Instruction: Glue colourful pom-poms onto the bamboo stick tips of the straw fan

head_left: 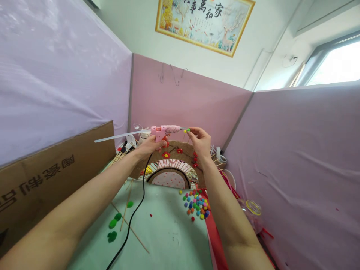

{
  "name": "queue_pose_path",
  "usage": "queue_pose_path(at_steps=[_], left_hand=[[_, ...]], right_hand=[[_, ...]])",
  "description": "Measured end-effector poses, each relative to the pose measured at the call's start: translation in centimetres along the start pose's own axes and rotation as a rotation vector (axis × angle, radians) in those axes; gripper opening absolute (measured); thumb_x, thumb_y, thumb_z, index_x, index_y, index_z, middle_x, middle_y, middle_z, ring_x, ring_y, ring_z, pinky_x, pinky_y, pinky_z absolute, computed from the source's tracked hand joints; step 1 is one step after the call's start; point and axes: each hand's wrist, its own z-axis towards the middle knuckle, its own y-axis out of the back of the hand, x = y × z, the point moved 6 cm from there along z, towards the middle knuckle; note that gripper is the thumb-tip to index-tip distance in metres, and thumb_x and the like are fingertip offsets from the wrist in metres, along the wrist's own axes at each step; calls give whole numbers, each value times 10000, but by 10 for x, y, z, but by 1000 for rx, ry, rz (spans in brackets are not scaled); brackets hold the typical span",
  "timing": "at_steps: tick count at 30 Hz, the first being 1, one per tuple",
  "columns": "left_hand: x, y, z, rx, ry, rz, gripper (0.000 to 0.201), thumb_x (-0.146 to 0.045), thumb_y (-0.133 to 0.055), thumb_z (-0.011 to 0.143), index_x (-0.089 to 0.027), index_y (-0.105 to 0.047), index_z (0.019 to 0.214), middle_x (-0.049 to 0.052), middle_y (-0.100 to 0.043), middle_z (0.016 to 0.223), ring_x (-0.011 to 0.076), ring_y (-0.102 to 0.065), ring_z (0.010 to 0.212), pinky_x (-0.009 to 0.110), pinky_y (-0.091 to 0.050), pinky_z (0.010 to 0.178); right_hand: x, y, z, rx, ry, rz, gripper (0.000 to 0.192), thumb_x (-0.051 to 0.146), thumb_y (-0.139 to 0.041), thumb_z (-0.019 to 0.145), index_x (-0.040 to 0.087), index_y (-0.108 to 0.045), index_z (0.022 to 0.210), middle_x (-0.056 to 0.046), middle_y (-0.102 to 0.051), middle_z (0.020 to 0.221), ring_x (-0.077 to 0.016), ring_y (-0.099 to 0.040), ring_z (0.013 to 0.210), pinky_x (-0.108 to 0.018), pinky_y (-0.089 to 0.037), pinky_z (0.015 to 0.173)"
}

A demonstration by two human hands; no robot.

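Observation:
My left hand [152,145] is wrapped round the handle of a pink hot glue gun [165,130], held level with its nozzle to the right. A long pale glue stick [120,136] juts from its back end. Pinched in the fingertips of my right hand [201,140] is a small green pom-pom [188,130], with a yellow one touching or close to it at the nozzle tip. Below both hands stands a fan-shaped craft piece [185,144] with a brown burlap band, red flowers [166,155], thin ribs and a dotted half-round at its base.
Many-coloured pom-poms [198,204] lie on the pale green table [168,240]. Green pom-poms [113,224] and thin sticks [132,230] lie at left, near the black cord [132,215]. A cardboard box [56,168] and purple sheeting [298,150] flank the table.

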Motion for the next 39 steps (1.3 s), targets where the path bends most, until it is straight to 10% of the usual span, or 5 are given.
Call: queue_pose_path(at_steps=[39], left_hand=[[0,1,0,-56,19,17,455,-446,-849,546,-142,-581,752,10,-620,689,111,-563,607,204,-383,468]], right_hand=[[5,-4,0,21,57,-8,209,359,-701,758,203,-732,893,-58,-761,897,-198,-691,851,-360,-534,854]])
